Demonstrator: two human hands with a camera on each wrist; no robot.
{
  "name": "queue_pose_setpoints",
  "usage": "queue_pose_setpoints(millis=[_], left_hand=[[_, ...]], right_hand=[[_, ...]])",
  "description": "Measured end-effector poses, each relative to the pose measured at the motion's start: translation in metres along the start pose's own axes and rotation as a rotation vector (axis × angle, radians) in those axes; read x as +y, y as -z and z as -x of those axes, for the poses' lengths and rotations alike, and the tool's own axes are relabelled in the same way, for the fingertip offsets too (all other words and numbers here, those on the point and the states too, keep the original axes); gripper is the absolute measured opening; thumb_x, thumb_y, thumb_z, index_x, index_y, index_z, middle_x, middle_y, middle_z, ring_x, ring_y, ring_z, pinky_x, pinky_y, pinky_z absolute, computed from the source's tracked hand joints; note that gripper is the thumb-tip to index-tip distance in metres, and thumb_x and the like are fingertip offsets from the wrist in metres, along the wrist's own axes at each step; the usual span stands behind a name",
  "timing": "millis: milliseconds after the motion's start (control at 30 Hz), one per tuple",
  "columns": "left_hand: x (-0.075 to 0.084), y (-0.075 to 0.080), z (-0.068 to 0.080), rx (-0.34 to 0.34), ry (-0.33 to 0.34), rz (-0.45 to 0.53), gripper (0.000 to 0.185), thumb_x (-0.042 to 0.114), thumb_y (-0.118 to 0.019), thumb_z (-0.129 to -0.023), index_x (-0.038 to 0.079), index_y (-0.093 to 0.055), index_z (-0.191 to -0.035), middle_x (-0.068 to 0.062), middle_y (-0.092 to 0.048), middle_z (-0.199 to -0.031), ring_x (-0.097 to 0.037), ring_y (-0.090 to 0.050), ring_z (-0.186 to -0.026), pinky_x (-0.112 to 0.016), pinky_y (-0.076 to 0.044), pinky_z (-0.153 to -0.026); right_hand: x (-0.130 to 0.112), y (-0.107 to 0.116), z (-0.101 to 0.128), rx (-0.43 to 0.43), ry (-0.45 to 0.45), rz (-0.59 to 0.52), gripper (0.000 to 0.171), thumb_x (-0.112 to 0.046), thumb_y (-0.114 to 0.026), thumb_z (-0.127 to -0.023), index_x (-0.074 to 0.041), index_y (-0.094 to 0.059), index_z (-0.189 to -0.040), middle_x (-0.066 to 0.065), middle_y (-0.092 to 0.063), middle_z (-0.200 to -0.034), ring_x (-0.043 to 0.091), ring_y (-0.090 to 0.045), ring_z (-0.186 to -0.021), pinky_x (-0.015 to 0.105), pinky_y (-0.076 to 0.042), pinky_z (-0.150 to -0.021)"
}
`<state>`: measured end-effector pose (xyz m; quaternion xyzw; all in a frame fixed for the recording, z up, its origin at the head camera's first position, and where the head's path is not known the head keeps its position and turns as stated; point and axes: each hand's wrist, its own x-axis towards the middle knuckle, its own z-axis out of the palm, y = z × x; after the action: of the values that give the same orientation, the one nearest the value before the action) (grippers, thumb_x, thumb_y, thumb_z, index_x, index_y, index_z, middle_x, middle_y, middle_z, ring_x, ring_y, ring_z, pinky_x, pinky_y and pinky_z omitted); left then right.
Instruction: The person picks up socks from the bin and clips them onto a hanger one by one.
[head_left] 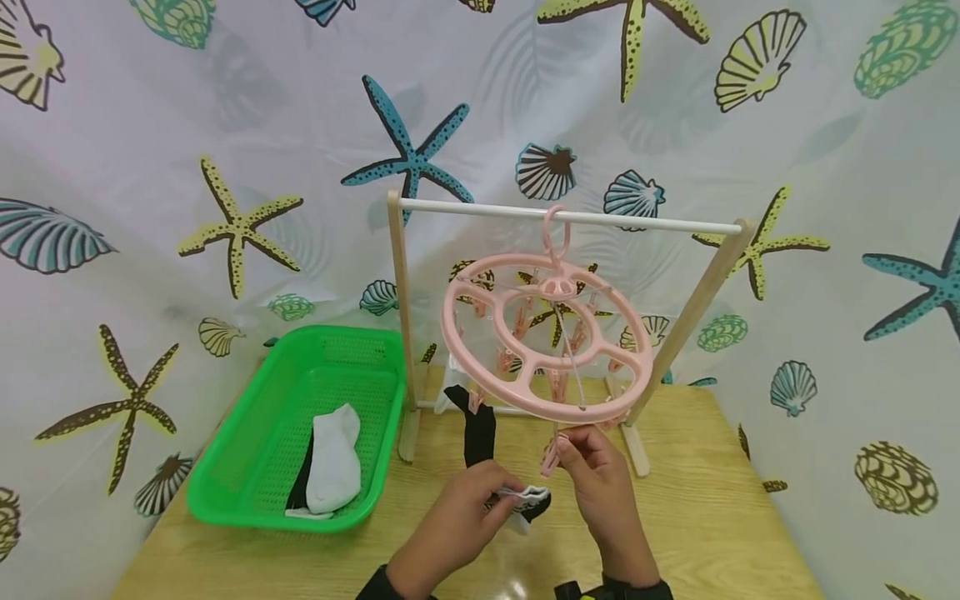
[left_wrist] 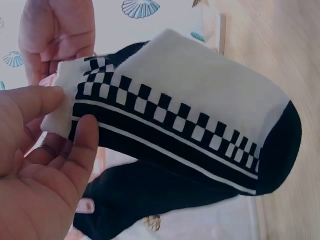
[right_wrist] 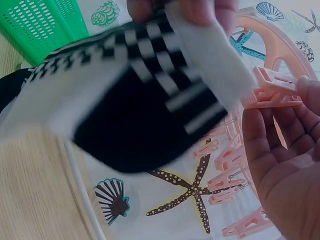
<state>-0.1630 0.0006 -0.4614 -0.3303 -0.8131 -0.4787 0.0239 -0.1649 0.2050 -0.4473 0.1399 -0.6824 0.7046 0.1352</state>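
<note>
My left hand [head_left: 467, 510] pinches a black-and-white checkered sock [left_wrist: 195, 75] by its white cuff, with the foot part hanging free. To its right, my right hand [head_left: 602, 483] grips a pink clothespin [right_wrist: 275, 85] between thumb and fingers. That clothespin hangs from the round pink drying hanger [head_left: 557, 288], just beyond the sock's cuff. In the right wrist view the cuff edge appears close against the clothespin's tip; whether it lies between the tips I cannot tell. A black sock [head_left: 480, 437] hangs from another clothespin [head_left: 475, 402] at the hanger's left side.
The hanger hooks over the white bar [head_left: 480, 208] of a wooden-legged rack. Left of it stands a green basket [head_left: 243, 425] holding a white sock [head_left: 335, 458] and something black beneath. Something white [head_left: 453, 383] hangs behind the black sock. A patterned curtain [head_left: 300, 108] surrounds the table.
</note>
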Motion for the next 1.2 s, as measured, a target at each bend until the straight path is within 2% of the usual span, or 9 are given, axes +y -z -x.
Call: queue_pose_setpoints(millis=[133,367,500,733,833,1000,1200], left_hand=[[-0.001,-0.005,-0.007,0.0,-0.018,0.016,0.013,0.01,-0.067,-0.096,0.013,-0.072,-0.107,0.004,-0.066,-0.101,-0.002,-0.061,-0.089,-0.021,-0.051,-0.074],[0.005,-0.01,-0.017,0.057,-0.021,0.043,0.009,0.01,-0.066,-0.097,0.013,-0.068,-0.105,0.003,-0.066,-0.099,-0.001,-0.061,-0.084,-0.02,-0.051,-0.071],[0.011,-0.012,-0.021,0.086,0.017,0.098,0.011,0.009,-0.065,-0.097,0.011,-0.066,-0.107,0.001,-0.067,-0.101,-0.003,-0.063,-0.084,-0.022,-0.053,-0.071],[0.015,-0.016,-0.024,0.177,0.108,0.159,0.01,0.01,-0.068,-0.095,0.007,-0.067,-0.105,-0.001,-0.068,-0.098,-0.004,-0.064,-0.076,-0.023,-0.053,-0.066],[0.016,-0.017,-0.024,0.207,0.101,0.158,0.009,0.011,-0.069,-0.094,0.01,-0.068,-0.103,0.0,-0.068,-0.098,-0.004,-0.064,-0.076,-0.023,-0.053,-0.065],[0.021,-0.015,-0.024,0.233,0.059,0.145,0.007,0.011,-0.069,-0.095,0.013,-0.068,-0.101,0.001,-0.069,-0.098,-0.005,-0.065,-0.081,-0.022,-0.054,-0.066],[0.021,-0.014,-0.024,0.227,0.075,0.145,0.008,0.011,-0.068,-0.095,0.01,-0.068,-0.103,-0.001,-0.069,-0.1,-0.006,-0.066,-0.084,-0.022,-0.054,-0.069]], right_hand=[[-0.003,-0.001,0.0,0.006,-0.001,0.006,0.017,-0.001,-0.051,-0.102,0.016,-0.053,-0.102,0.007,-0.066,-0.082,0.018,-0.065,-0.074,0.031,-0.055,-0.075],[-0.007,-0.005,0.0,0.053,-0.047,0.073,0.014,0.0,-0.056,-0.1,0.013,-0.058,-0.101,0.003,-0.063,-0.086,0.013,-0.061,-0.076,0.025,-0.05,-0.067],[-0.008,-0.005,0.0,0.058,-0.058,0.086,0.013,-0.001,-0.056,-0.1,0.012,-0.059,-0.101,0.003,-0.063,-0.084,0.013,-0.061,-0.073,0.026,-0.05,-0.065],[-0.011,-0.006,0.002,0.059,-0.08,0.073,0.016,0.0,-0.055,-0.1,0.015,-0.058,-0.104,0.002,-0.064,-0.086,0.013,-0.062,-0.076,0.025,-0.052,-0.065],[-0.012,-0.006,0.002,0.057,-0.075,0.083,0.015,0.0,-0.055,-0.1,0.014,-0.058,-0.105,0.004,-0.064,-0.086,0.013,-0.062,-0.075,0.026,-0.052,-0.066],[-0.011,-0.004,0.002,0.028,-0.078,0.111,0.015,0.0,-0.056,-0.099,0.01,-0.06,-0.11,0.012,-0.063,-0.096,0.012,-0.062,-0.081,0.025,-0.053,-0.071],[-0.01,-0.002,0.002,0.02,-0.099,0.12,0.018,-0.002,-0.056,-0.1,0.01,-0.06,-0.113,0.013,-0.062,-0.099,0.011,-0.062,-0.084,0.025,-0.054,-0.072]])
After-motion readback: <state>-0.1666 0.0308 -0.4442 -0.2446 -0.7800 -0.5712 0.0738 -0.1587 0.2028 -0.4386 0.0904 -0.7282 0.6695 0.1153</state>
